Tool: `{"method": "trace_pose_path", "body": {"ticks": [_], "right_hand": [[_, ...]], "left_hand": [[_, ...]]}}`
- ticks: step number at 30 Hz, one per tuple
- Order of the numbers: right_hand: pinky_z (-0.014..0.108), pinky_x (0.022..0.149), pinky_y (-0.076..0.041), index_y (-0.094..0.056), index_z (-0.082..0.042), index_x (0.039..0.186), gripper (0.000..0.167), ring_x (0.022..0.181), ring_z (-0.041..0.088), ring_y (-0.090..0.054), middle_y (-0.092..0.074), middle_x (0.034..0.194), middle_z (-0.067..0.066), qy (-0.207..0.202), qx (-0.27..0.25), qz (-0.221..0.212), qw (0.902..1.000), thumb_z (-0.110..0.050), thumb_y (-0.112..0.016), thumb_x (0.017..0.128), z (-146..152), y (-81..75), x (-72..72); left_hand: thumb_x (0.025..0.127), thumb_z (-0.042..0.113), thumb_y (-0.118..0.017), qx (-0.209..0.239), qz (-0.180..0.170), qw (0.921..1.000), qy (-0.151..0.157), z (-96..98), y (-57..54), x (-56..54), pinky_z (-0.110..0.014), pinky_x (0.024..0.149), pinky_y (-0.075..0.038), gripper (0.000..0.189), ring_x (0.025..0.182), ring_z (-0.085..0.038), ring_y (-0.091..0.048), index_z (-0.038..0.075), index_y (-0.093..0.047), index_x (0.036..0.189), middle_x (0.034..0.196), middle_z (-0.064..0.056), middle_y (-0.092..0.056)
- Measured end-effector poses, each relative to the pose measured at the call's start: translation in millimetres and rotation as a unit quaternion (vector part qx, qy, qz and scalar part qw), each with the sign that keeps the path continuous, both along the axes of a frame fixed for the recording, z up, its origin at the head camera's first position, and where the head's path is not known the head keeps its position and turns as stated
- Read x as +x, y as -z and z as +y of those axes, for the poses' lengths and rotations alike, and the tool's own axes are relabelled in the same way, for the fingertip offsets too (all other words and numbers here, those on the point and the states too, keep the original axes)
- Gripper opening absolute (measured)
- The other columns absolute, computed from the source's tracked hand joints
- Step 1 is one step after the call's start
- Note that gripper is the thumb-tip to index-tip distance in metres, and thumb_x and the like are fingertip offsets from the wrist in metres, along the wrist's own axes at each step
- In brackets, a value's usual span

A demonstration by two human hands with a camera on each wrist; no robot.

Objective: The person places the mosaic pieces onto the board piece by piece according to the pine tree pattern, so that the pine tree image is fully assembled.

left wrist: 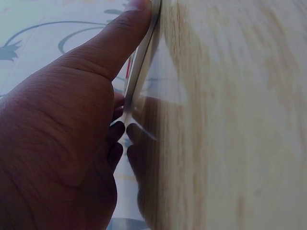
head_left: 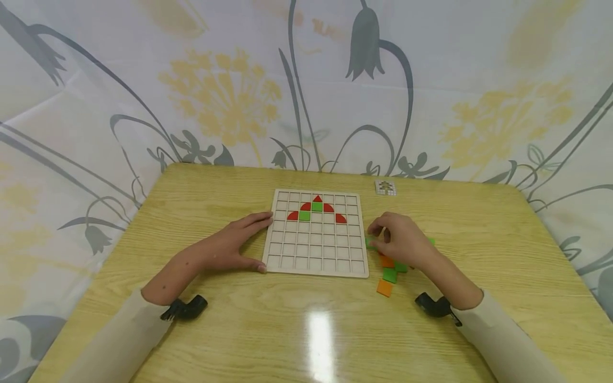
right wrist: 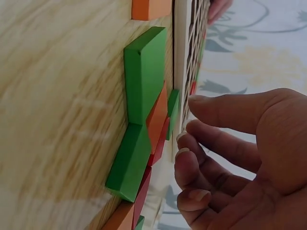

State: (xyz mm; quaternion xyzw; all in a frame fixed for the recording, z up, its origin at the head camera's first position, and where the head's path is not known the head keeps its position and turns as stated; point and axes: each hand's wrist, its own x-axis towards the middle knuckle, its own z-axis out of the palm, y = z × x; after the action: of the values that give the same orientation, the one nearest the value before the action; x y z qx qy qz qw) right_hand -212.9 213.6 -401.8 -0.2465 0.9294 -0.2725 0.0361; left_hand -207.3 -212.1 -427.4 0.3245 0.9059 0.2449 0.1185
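A pale square grid board [head_left: 316, 274] lies on the table. Near its top it bears a red triangle [head_left: 318, 199], two green squares [head_left: 317, 206] and several red quarter-round pieces [head_left: 340, 218]. My left hand [head_left: 234, 242] rests against the board's left edge, fingers and thumb spread, fingertips touching the rim. Right of the board, my right hand [head_left: 402, 239] hovers over a loose pile of tiles, its fingers loosely bent. In the right wrist view, nothing shows between its thumb and fingertips. Beneath it are green tiles [right wrist: 146, 76], orange tiles [right wrist: 157, 117] and red tiles [right wrist: 141, 196], partly hidden.
A small picture card [head_left: 385, 188] lies behind the board to the right. One orange tile [head_left: 384, 288] sits at the near end of the pile. Behind the wooden table [head_left: 263, 330] hangs a flower-patterned cloth [head_left: 316, 106].
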Motion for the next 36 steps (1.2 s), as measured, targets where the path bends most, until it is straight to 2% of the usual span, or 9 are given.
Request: {"method": "trace_pose_path", "body": {"ticks": [13,22,29,36], "right_hand": [[0.034,0.069,-0.051,-0.075,-0.003,0.1,0.014,0.073,0.014,-0.055,-0.065,0.096,0.006,-0.012,0.026,-0.004,0.9996,-0.007,-0.083,0.09,2,5.3,-3.7],[0.032,0.066,-0.051,-0.069,-0.004,0.099,0.017,0.069,0.013,-0.056,-0.064,0.082,0.001,-0.011,0.008,-0.037,0.9992,-0.006,-0.083,0.09,3,4.6,-3.7],[0.034,0.07,-0.053,-0.07,-0.004,0.1,0.009,0.076,0.014,-0.061,-0.068,0.086,0.001,-0.005,0.007,-0.042,0.9991,0.0,-0.076,0.095,1,2.6,-3.2],[0.035,0.07,-0.053,-0.069,-0.003,0.098,0.007,0.075,0.016,-0.06,-0.067,0.084,0.003,-0.003,-0.007,-0.043,0.9991,0.003,-0.072,0.096,-5,-4.9,-3.6]], "left_hand": [[0.087,0.06,-0.083,0.0,0.004,1.0,-0.003,-0.2,0.8,-0.2,-0.059,0.125,-0.029,0.112,0.161,-0.034,-0.021,0.016,-0.024,0.171,0.178,0.0,-0.016],[0.087,0.061,-0.082,0.001,0.002,1.0,-0.003,-0.4,2.5,-0.7,-0.058,0.126,-0.028,0.112,0.162,-0.033,-0.02,0.016,-0.024,0.171,0.178,0.001,-0.015],[0.087,0.063,-0.081,0.002,0.001,1.0,-0.002,-0.6,3.8,-0.7,-0.059,0.125,-0.029,0.112,0.161,-0.034,-0.021,0.015,-0.024,0.171,0.178,0.0,-0.015],[0.086,0.065,-0.08,-0.003,0.003,1.0,-0.002,-1.3,3.4,-1.9,-0.056,0.126,-0.028,0.113,0.162,-0.03,-0.02,0.016,-0.024,0.171,0.178,0.001,-0.015]]}}
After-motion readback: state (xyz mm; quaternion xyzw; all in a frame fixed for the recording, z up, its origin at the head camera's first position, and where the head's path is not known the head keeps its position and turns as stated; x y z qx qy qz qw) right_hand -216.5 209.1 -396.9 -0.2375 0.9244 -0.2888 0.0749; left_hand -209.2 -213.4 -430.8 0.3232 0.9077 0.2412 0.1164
